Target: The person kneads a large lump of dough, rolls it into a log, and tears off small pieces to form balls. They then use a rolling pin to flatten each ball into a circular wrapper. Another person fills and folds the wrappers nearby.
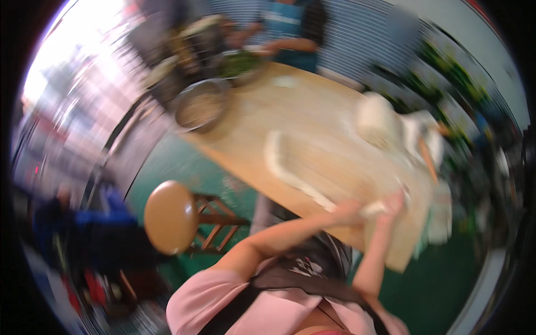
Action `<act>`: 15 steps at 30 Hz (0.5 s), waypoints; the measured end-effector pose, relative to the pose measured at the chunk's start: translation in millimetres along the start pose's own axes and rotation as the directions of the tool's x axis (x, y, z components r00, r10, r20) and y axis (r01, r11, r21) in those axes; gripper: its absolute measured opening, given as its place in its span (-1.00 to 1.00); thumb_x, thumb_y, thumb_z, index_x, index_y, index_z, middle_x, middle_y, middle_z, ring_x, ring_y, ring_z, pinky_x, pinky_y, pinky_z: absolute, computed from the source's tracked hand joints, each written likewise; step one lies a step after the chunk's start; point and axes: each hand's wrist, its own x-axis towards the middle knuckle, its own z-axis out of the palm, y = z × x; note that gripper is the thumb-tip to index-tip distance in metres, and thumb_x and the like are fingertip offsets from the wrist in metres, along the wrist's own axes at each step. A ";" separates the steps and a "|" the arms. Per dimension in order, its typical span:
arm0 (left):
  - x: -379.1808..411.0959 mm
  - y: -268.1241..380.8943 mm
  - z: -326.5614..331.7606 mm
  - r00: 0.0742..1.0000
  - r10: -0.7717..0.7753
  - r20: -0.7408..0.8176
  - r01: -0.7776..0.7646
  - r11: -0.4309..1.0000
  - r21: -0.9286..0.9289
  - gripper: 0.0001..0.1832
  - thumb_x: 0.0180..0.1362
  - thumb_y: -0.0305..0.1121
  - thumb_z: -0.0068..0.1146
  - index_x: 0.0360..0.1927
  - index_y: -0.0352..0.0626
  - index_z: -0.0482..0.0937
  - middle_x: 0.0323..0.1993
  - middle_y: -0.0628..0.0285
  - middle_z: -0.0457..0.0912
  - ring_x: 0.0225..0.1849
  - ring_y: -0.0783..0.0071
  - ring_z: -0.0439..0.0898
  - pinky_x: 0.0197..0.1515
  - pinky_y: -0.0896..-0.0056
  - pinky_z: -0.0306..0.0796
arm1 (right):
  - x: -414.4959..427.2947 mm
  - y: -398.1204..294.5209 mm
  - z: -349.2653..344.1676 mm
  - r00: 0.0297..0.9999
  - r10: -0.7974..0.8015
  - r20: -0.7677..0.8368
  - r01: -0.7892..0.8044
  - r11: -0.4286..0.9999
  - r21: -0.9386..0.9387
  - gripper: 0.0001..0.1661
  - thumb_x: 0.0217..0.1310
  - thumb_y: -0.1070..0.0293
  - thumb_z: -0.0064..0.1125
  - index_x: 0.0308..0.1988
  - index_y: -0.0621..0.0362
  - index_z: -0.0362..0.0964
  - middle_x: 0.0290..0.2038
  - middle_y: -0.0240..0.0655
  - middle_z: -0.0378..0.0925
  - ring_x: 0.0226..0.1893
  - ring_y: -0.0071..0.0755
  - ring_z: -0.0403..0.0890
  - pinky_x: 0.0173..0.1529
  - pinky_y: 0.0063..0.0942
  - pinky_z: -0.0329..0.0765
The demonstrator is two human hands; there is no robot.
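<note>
A long rope of pale dough (287, 173) lies bent on the floured wooden table (310, 104). My left hand (349, 210) is closed around the rope near the table's front edge. Just to its right, my right hand (393, 203) is at the rope's end, with a short piece of dough showing between the two hands; blur hides its fingers and whether it grips. Farther back on the right sits a thick mass of dough (377, 119), beside a white cloth (425, 130) and what looks like a wooden rolling pin (428, 159).
A metal bowl of light brown filling (201, 106) and a bowl of chopped greens (238, 63) stand at the table's far left corner. Behind them a person in a blue apron (289, 33) reaches towards the greens. A round-topped stool (171, 217) stands left of the table.
</note>
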 end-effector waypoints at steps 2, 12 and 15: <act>-6.8 -0.6 -12.2 0.998 -0.047 0.044 0.047 0.999 0.010 -0.52 -0.01 -0.02 0.25 -0.08 -0.10 0.59 -0.25 -0.03 0.67 -0.19 -0.01 0.65 -0.11 0.04 0.48 | -4.7 -6.6 8.5 0.998 0.065 0.017 -0.067 0.990 0.124 -0.65 0.33 0.22 0.05 0.10 -0.07 0.37 -0.53 -0.56 0.28 -0.52 -0.69 0.35 -0.39 -0.56 0.42; -4.0 -17.1 -56.1 0.918 0.397 -0.011 -0.396 0.917 0.044 -0.43 0.10 -0.08 0.25 0.10 -0.20 0.43 -0.02 -0.11 0.54 0.08 -0.05 0.47 0.12 0.08 0.36 | -7.9 -70.7 -32.6 0.959 -0.150 -0.242 0.078 0.955 -0.285 -0.76 0.35 0.17 0.06 -0.22 0.11 0.46 -0.54 -0.47 0.43 -0.52 -0.60 0.44 -0.38 -0.61 0.41; 19.9 -92.1 -92.3 0.968 0.180 -0.176 -0.106 0.925 0.365 -0.32 0.11 -0.02 0.22 0.22 -0.16 0.34 0.21 -0.09 0.36 0.29 -0.12 0.26 0.26 -0.07 0.20 | 36.5 -78.6 -32.2 0.928 -0.372 -0.007 0.332 0.838 -0.433 -0.67 0.36 0.19 -0.01 -0.25 0.25 0.50 -0.39 -0.31 0.53 -0.34 -0.45 0.54 -0.19 -0.47 0.47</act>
